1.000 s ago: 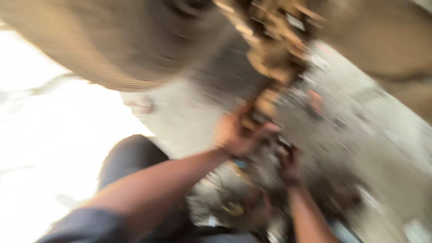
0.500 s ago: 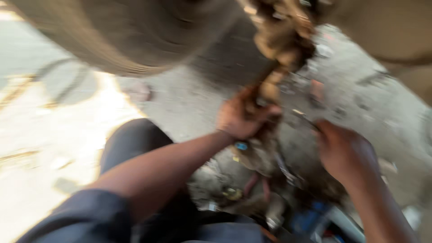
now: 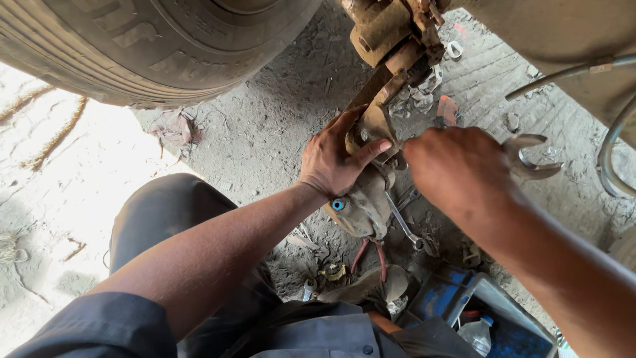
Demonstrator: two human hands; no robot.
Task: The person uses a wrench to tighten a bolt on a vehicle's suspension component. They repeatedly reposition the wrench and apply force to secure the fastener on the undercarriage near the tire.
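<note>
My left hand [image 3: 334, 159] grips a rusty, dirt-caked metal part [image 3: 391, 59] that hangs down from under a vehicle. The thumb lies across its lower end, just above a grey housing with a blue cap [image 3: 361, 205]. My right hand [image 3: 464, 166] is raised to the right of that part and holds an open-ended spanner [image 3: 533, 158], whose jaw sticks out to the right of my fingers. A large black tyre [image 3: 152, 46] fills the upper left.
Another spanner [image 3: 405, 227] lies on the dusty ground below the housing, near red wires [image 3: 371, 255]. A blue box [image 3: 464, 305] with a plastic bottle [image 3: 478, 333] sits at the lower right. Hoses [image 3: 613, 142] hang at the right edge. My knee [image 3: 165, 219] is bent beneath my arms.
The view has steadied and sharpened. My right hand has risen from low near the ground to beside the rusty part, now with a spanner in it. My left hand has stayed on the part.
</note>
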